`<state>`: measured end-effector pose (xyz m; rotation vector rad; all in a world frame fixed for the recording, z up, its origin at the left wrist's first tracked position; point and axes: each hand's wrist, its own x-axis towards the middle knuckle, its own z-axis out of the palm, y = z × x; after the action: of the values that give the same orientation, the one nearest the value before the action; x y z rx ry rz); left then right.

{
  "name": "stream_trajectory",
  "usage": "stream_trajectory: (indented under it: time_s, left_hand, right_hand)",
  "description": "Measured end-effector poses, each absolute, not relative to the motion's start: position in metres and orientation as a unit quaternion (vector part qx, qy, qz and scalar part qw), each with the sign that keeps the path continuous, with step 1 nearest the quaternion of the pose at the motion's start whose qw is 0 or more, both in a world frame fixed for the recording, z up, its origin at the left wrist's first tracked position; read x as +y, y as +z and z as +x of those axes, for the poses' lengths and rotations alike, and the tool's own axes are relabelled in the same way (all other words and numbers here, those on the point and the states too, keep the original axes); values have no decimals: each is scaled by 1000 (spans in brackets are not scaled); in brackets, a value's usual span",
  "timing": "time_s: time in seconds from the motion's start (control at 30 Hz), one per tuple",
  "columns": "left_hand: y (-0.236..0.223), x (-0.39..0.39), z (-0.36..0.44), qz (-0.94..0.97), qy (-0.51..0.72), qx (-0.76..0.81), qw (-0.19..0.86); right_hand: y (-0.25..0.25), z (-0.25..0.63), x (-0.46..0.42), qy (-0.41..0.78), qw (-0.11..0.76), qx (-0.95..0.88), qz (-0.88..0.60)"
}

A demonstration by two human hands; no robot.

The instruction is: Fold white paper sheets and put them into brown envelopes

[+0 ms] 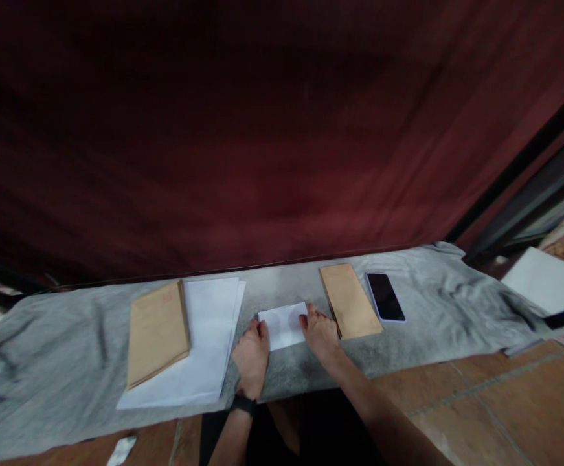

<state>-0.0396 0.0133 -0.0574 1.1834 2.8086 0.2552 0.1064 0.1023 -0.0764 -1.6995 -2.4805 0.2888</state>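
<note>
A small folded white paper [282, 323] lies on the grey cloth [68, 362] in front of me. My left hand [251, 356] rests on its left edge, fingers curled and pressing down. My right hand [318, 331] presses on its right edge, fingers bent onto the sheet. A black band sits on my left wrist. To the left lies a stack of white sheets [208, 343] with a brown envelope [157, 331] on top of it. To the right lies a second brown envelope [348, 300].
A black phone [385, 296] lies face up beside the right envelope. A dark red curtain [262, 129] hangs right behind the cloth. Tiled floor [505, 408] shows at the front right, a crumpled white scrap [121, 450] at the front left, and a white sheet [539, 278] at far right.
</note>
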Motion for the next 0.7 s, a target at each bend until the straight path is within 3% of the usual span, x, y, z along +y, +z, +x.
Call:
stream_trajectory:
  time_s: [0.2,0.4,0.7]
  left_hand:
    - [-59,14,-39,387,68,919,39]
    - [-61,14,-39,401,56,914,32]
    - [-60,15,-38,410,53,910,28]
  right_hand:
    - [-79,111,102,89,103,-823,-552]
    - [-91,108,89,87,199,-874,-435]
    - [-111,104,79,78,171,-897,-401]
